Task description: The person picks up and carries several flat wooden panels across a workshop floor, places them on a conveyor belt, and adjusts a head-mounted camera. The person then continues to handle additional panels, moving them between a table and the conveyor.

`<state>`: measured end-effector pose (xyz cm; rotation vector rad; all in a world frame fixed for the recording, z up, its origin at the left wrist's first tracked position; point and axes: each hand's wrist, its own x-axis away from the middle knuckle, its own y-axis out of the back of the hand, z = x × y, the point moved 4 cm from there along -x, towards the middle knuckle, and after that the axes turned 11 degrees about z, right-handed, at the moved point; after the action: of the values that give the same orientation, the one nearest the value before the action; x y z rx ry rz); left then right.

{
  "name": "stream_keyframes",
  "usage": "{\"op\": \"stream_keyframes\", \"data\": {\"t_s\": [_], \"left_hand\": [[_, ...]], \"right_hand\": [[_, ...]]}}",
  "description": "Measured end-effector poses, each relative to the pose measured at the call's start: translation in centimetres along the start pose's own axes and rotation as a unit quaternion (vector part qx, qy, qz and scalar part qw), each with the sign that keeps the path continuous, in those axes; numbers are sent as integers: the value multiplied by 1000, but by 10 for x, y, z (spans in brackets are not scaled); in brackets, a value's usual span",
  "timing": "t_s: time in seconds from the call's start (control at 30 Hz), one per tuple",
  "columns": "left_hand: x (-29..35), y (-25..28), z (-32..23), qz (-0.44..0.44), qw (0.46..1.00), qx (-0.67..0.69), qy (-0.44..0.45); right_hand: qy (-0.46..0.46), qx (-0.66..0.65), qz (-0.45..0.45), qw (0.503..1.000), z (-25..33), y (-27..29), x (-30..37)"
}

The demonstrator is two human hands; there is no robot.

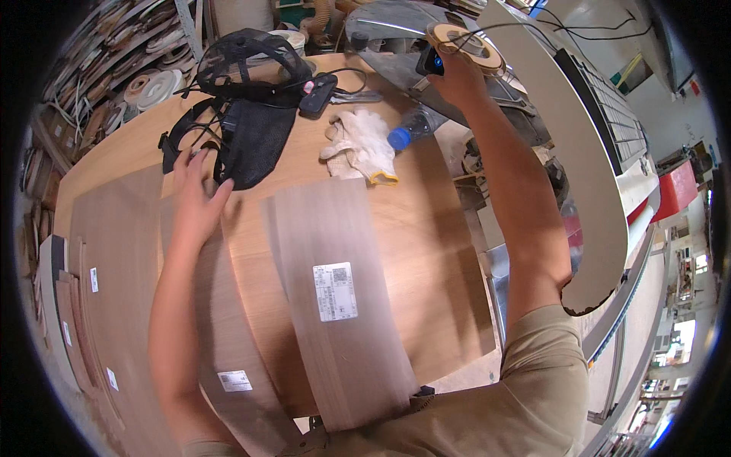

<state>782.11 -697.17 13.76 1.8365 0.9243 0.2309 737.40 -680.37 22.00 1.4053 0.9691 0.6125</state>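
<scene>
My left hand (199,183) is at the left, its fingers spread at the lower edge of a black mesh bag (259,141) with straps; I cannot tell whether it touches the bag. At the upper right my right hand (459,82) is closed round a small black device (429,62) with a blue-lit screen. Just behind that hand is a roll of tan tape (483,55). Between my arms lies a long strip of brown wood veneer (327,228) with a white printed label (335,292). Its near end reaches my body.
White work gloves (362,145) and a blue-capped plastic bottle (415,129) lie on the wooden tabletop (426,305). A black mesh cap (251,61) sits farther back. More labelled veneer sheets (122,251) are at left. A pale machine panel (567,152) stands at right, with cables above.
</scene>
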Motion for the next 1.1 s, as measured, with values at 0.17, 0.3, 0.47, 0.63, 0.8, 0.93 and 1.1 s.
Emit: {"op": "stream_keyframes", "data": {"t_s": [0.17, 0.3, 0.47, 0.63, 0.8, 0.93, 1.1], "left_hand": [[78, 52, 32, -13, 999, -13, 45], [150, 99, 65, -28, 985, -5, 170], [227, 136, 82, -63, 965, 5, 256], [283, 154, 73, -85, 949, -10, 304], [358, 172, 101, -141, 920, 78, 358], [377, 199, 135, -152, 909, 76, 381], [456, 248, 202, -181, 834, -5, 520]], "right_hand": [[104, -20, -65, 992, -22, -44, -37], [95, -23, 5, 995, -23, -54, -60], [104, -20, 34, 994, -35, -67, -79], [128, -9, -91, 987, -44, -79, -76], [175, -66, -189, 964, -4, -66, -8], [134, -93, -35, 986, 6, -50, 67], [134, -96, 129, 978, 71, 34, 174]]}}
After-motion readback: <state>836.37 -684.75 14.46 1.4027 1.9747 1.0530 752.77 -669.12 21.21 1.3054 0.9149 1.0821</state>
